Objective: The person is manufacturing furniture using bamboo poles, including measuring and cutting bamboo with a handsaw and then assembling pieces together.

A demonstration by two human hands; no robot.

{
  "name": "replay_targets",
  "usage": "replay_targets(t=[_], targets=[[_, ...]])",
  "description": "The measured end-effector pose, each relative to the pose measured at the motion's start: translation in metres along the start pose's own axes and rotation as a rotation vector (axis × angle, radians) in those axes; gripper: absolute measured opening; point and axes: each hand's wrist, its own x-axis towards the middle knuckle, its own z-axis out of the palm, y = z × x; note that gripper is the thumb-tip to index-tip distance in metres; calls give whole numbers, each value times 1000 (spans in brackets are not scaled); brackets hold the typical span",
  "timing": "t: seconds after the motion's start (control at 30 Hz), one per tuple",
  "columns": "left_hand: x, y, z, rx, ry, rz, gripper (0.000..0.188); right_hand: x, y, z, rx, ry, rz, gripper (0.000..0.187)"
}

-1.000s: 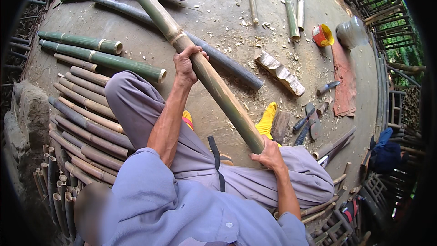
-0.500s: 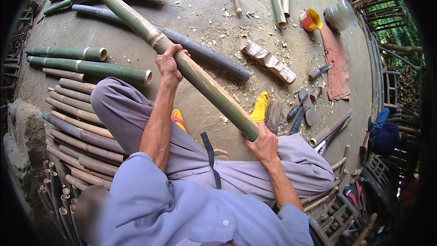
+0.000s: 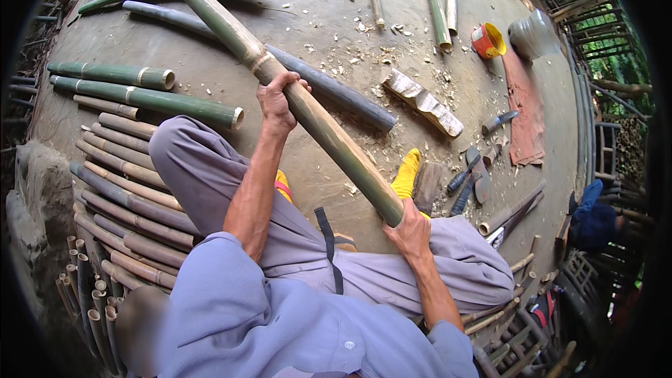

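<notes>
A thick green bamboo pole [image 3: 325, 133], with tan patches along its upper side, slants across my lap from far left to near right. My left hand [image 3: 281, 103] is wrapped round it just below a node near its middle. At its near end, my right hand [image 3: 409, 227] grips the pole beside my yellow-socked foot [image 3: 407, 171]. Under the pole's far part, a dark grey bamboo pole [image 3: 329, 87] lies on the ground. To the right rests a pale notched wooden block [image 3: 423, 101] among scattered shavings.
Several cut bamboo lengths [image 3: 133, 196] lie at left, with green poles [image 3: 150, 101] beyond. Knives [image 3: 500, 122] and dark-handled blades [image 3: 463, 189] lie right, near a reddish strip [image 3: 525, 122], a red-yellow tin [image 3: 488, 40] and a clear plastic jug [image 3: 534, 33]. More poles [image 3: 435, 7] lie at the back.
The view has shifted slightly, so the whole scene sits a little lower and further right. Both hands keep their grip on the bamboo pole.
</notes>
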Motion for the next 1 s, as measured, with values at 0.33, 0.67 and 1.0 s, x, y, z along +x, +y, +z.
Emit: replay_targets(t=[0.33, 0.67, 1.0], targets=[[5, -1, -5, -54, 47, -34, 14, 8, 1, -10, -184, 173, -53, 45], [-3, -6, -3, -234, -98, -68, 22, 9, 3, -24, -259, 276, -37, 49], [-31, -15, 36, -393, -406, -292, 32, 12, 22, -94, -505, 540, 75, 48]])
